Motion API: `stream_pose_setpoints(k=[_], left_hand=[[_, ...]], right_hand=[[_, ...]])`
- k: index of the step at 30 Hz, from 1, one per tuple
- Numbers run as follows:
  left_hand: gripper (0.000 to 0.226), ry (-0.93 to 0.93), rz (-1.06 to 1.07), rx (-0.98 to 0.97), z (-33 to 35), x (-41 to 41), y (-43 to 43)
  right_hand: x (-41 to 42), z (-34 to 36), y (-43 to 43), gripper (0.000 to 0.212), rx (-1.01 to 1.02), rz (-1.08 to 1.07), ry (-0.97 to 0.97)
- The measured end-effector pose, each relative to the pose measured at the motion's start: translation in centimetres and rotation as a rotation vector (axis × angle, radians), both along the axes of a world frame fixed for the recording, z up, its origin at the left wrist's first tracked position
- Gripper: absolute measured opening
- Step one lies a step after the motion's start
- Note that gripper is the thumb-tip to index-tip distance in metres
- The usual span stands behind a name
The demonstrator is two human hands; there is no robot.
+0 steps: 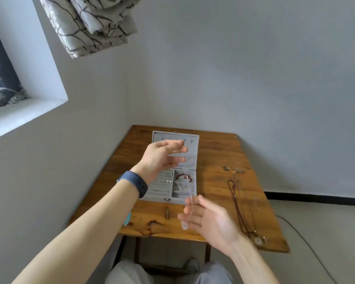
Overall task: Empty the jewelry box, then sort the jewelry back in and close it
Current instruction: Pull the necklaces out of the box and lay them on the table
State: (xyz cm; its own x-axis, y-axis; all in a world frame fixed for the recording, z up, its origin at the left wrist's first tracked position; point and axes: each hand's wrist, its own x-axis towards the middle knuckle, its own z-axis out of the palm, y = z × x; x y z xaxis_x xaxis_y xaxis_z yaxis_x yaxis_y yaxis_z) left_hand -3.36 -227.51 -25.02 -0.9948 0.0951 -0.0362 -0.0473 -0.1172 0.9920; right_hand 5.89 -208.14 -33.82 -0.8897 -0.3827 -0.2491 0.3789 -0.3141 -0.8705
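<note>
Left hand (162,156) pinches thin necklace (184,171) top, 12 o'clock; right hand (209,220) half-open at its 6 o'clock end, grip unclear. Likely light, limp, tangle-prone: hold both ends.

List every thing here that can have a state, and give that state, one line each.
Box: open, lid upright.
Chain: hanging between both hands, pendant at the bottom.
Left hand: pinches the chain's top.
Right hand: fingers relaxed, against the chain low down.
Bracelet: lying in the box.
Cord necklace: laid out on the table.
</note>
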Motion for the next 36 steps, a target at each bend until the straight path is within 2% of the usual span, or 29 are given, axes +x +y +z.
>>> stream_pose_setpoints(k=[6, 10, 15, 27, 32, 36], left_hand=[[0.028, -0.173, 0.046, 0.068, -5.7, 1.5, -1.6], [0.026, -0.239, 0.061, 0.089, -8.6, 2.2, -2.1], [0.025, -0.294, 0.099, 0.098, -10.2, 2.5, -2.4], [0.028, -0.295, 0.079, 0.099, -10.3, 2.1, -1.9], [0.028, -0.266, 0.063, 0.045, -10.1, 1.9, -1.8], [0.033, -0.287, -0.067, 0.031, -10.1, 2.0, -1.8]], right_hand=[[3.4, -2.8, -0.2, 0.037, -0.109, -0.085, -0.165], [4.8, -3.7, 0.5, 0.043, -0.087, -0.075, -0.212], [6.0, -4.7, 1.4, 0.04, -0.084, -0.065, -0.246], [7.7, -6.6, 2.7, 0.03, 0.0, -0.101, -0.191], [8.4, -7.6, 3.1, 0.023, 0.145, -0.17, -0.109], [9.0, -8.7, 4.1, 0.021, 0.244, -0.249, -0.057]])
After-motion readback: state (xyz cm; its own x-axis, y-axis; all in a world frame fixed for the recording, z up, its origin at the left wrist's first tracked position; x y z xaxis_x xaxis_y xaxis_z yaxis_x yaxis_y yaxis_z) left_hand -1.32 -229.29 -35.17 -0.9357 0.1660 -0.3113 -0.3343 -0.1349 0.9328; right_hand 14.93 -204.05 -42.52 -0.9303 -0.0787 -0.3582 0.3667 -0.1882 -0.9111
